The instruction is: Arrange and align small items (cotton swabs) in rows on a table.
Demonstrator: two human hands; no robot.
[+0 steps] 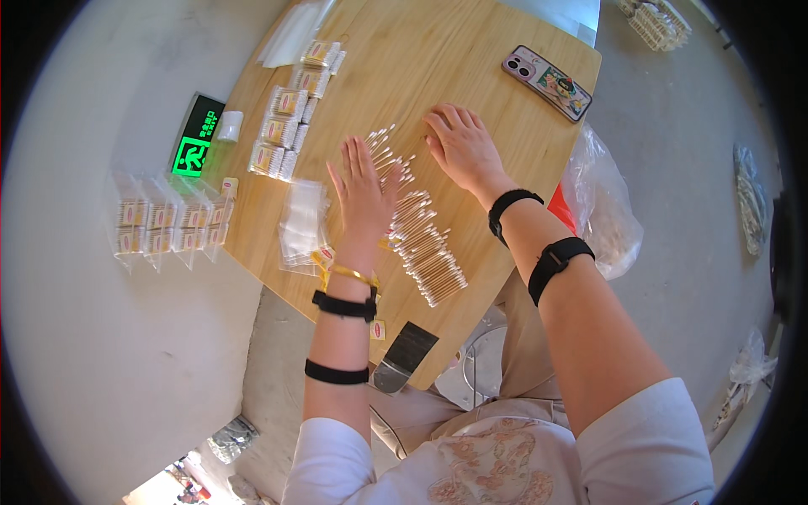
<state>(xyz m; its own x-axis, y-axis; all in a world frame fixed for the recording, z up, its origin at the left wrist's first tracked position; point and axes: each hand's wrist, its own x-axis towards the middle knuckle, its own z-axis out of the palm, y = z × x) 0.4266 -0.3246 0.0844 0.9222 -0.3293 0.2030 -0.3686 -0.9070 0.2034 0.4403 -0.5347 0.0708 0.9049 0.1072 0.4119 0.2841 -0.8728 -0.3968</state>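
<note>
A long row of wooden cotton swabs (pixel 427 257) with white tips lies on the wooden table (pixel 396 67), neat at the near end and more scattered at the far end. My left hand (pixel 364 189) rests along the left side of the row, fingers stretched out, its thumb side by the swabs and partly hiding them. To the right of the row, my right hand (pixel 465 147) lies palm down on the tabletop with fingers apart, holding nothing. Beside my left wrist are flat clear plastic bags (pixel 303 223) and small yellow-and-red cards (pixel 323 257).
Filled swab packets (pixel 278 132) stand in rows at the left edge, with clear plastic sheeting (pixel 295 34) beyond. A phone (pixel 547 82) lies far right. More packets (pixel 160 215) hang by a lit green sign (pixel 192 139). A black flat piece (pixel 406 353) sits at the near edge.
</note>
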